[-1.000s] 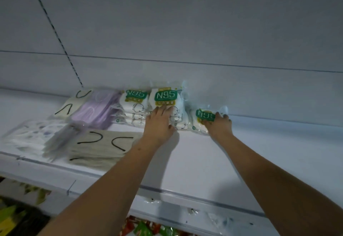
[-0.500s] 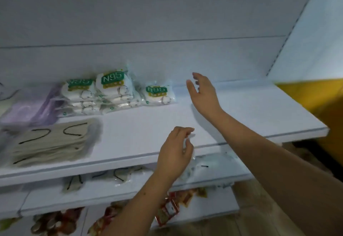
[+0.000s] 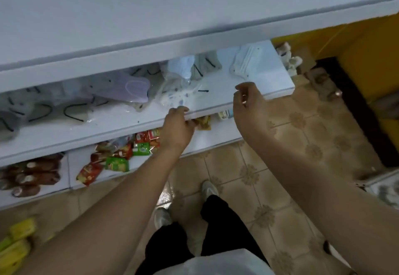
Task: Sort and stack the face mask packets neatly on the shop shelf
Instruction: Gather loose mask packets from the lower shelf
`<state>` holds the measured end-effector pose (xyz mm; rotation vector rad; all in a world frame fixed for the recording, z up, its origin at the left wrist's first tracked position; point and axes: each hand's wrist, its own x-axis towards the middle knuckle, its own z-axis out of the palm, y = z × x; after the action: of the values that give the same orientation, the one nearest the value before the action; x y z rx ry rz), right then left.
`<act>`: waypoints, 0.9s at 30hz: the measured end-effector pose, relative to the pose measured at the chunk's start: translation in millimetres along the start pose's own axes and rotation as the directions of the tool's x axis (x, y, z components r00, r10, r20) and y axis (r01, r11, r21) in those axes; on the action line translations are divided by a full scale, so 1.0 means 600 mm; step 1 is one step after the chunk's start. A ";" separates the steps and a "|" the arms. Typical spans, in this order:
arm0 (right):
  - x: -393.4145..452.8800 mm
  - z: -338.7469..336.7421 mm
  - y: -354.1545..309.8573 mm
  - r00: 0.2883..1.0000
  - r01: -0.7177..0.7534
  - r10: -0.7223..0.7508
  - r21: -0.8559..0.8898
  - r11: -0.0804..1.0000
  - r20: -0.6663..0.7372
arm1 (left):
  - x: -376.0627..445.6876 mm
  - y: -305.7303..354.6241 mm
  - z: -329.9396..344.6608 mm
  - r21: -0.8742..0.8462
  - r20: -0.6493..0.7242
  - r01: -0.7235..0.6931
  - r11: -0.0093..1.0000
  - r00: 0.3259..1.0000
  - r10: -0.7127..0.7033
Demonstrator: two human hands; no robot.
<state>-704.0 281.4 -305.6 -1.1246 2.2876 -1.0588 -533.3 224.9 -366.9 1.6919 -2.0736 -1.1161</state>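
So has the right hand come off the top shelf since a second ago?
Yes. The right hand has dropped from the back of the top shelf to the front edge of the middle shelf, fingers loosely curled, holding nothing.

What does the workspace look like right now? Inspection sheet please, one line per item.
Surface: white middle shelf, partly under the white top shelf.
Job's things: loose clear packets lie unstacked: lilac mask packet, light blue mask packet, white mask packet, grey masks with black ear loops.
Clutter: red and green snack packets and brown wrapped items on the lower shelf.
Grippers: left hand at the middle shelf's front edge, fingers curled, grip unclear; right hand above the edge, loosely curled, holding nothing.
Cables: nothing seen.
Surroundings: beige tiled floor, yellow wall.
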 end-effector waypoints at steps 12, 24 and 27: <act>0.159 0.248 0.100 0.828 -0.463 0.370 0.140 0.875 0.421 | 0.194 -0.062 0.082 0.170 -0.296 0.281 0.945 0.929 -0.222; 0.217 0.257 0.092 0.953 0.051 -0.012 -0.120 0.991 0.303 | 0.187 -0.094 0.077 0.466 -0.316 0.080 0.881 0.945 0.082; 0.246 0.281 0.074 0.887 0.461 -0.413 -0.345 0.817 0.208 | 0.199 -0.107 0.068 0.538 -0.348 0.118 0.834 0.933 0.093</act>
<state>-713.3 104.2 -449.5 -1.8948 2.2458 -0.6561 -547.4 129.6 -470.6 1.9623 -2.2552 -0.1497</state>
